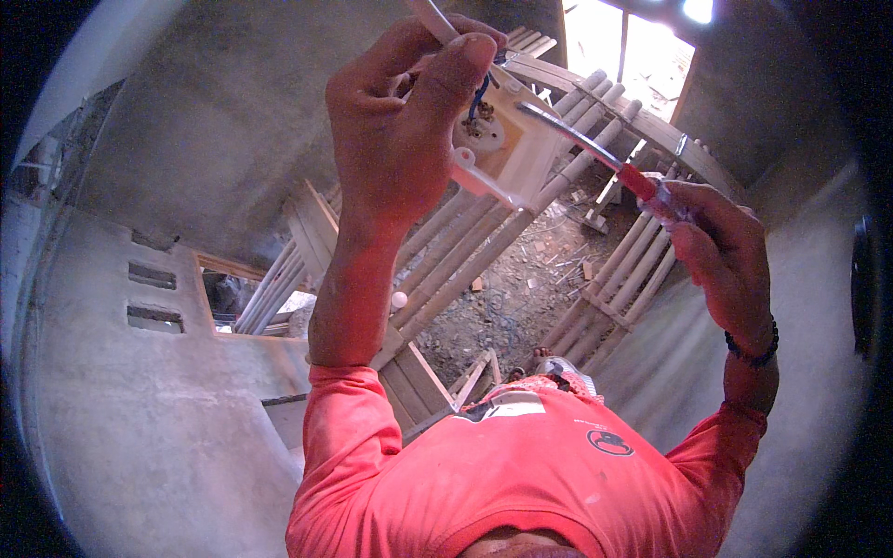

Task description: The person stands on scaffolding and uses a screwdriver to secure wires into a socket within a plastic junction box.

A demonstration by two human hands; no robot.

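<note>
My left hand [400, 130] is raised at the upper middle, thumb and fingers closed around a white cable [433, 19]. Just beyond the fingers is a cream plastic electrical box [535, 153]. In it sits a round white fitting [482, 132] with brass terminals and a dark blue wire [481, 96]. My left hand overlaps the box's left side, so any contact there is hidden. My right hand [721, 246] grips the red and clear handle of a screwdriver [595, 149]. Its metal shaft points left, with the tip over the box; whether they touch is unclear.
Bamboo poles [465, 246] lashed as scaffolding run below my hands. Far beneath is a rubble-strewn floor [516, 270]. Grey plastered walls [214, 409] stand around, with slots and a wooden-framed opening at left. A bright window [633, 51] is at the top right.
</note>
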